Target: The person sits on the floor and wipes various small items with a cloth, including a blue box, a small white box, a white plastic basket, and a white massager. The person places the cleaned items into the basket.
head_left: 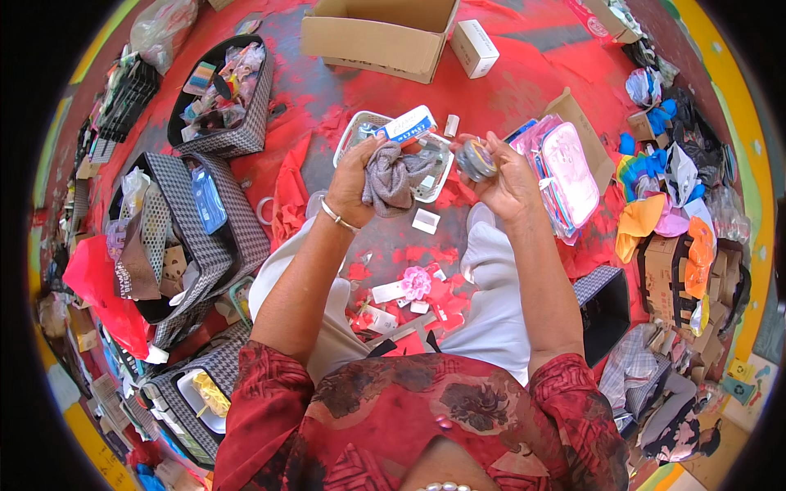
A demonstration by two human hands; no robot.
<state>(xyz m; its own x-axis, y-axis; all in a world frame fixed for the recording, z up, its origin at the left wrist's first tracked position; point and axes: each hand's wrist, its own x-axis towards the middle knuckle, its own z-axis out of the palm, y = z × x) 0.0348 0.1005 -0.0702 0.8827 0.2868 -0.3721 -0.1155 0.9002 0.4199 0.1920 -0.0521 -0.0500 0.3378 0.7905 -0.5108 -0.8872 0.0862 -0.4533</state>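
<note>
My left hand [354,182] is closed on a bunched grey cloth [390,182], which hangs below the fingers. A blue and white card-like packet [408,125] shows just above the cloth; I cannot tell whether the same fingers pinch it. My right hand [509,186] grips a small round dark-grey piece that looks like rolls of tape [476,159]. Between and behind the hands stands a white plastic basket [341,146], its contents partly hidden. Near it lie a small white box [425,220] and another small white piece [452,125].
An open cardboard box [372,37] and a white carton [475,49] stand ahead. Houndstooth bins [260,123] full of goods line the left. Pink pouches [571,168] are at the right. A pink flower [416,282] and scraps lie between my legs on the red-covered floor.
</note>
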